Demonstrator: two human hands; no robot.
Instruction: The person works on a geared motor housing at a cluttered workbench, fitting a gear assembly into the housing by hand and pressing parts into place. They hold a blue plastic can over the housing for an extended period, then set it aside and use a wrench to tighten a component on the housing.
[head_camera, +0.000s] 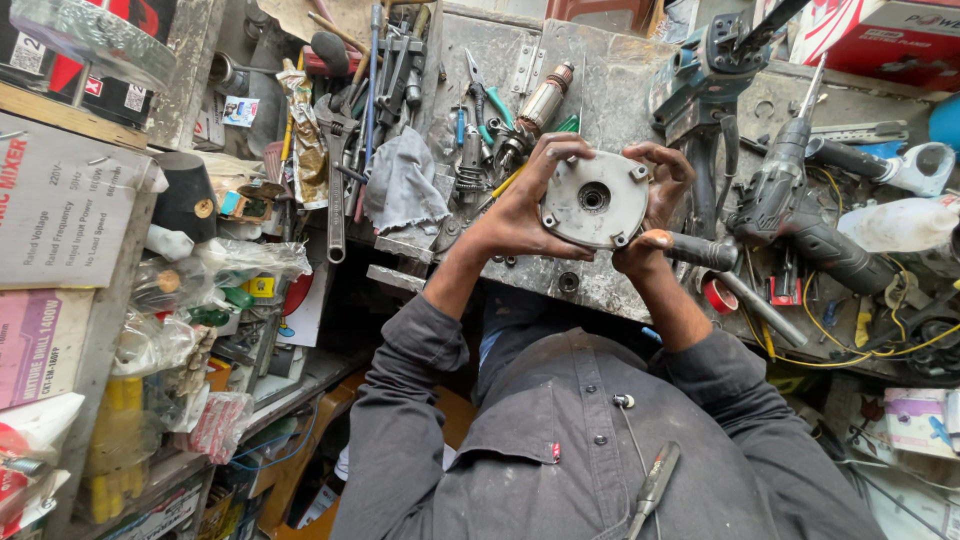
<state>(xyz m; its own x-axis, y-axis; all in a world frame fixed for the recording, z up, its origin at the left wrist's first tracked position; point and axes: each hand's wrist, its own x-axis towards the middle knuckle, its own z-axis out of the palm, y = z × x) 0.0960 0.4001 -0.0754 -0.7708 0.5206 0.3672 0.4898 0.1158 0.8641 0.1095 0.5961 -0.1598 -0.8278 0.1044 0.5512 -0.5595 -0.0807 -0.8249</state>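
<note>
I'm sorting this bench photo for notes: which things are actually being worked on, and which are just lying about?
In hand:
- round grey metal motor end plate, gripped by the left hand and right hand

Lying about:
- dark grey power drill
- crumpled grey rag
- long steel wrench
- copper-wound motor armature
- red tape roll
- white plastic bottle
</note>
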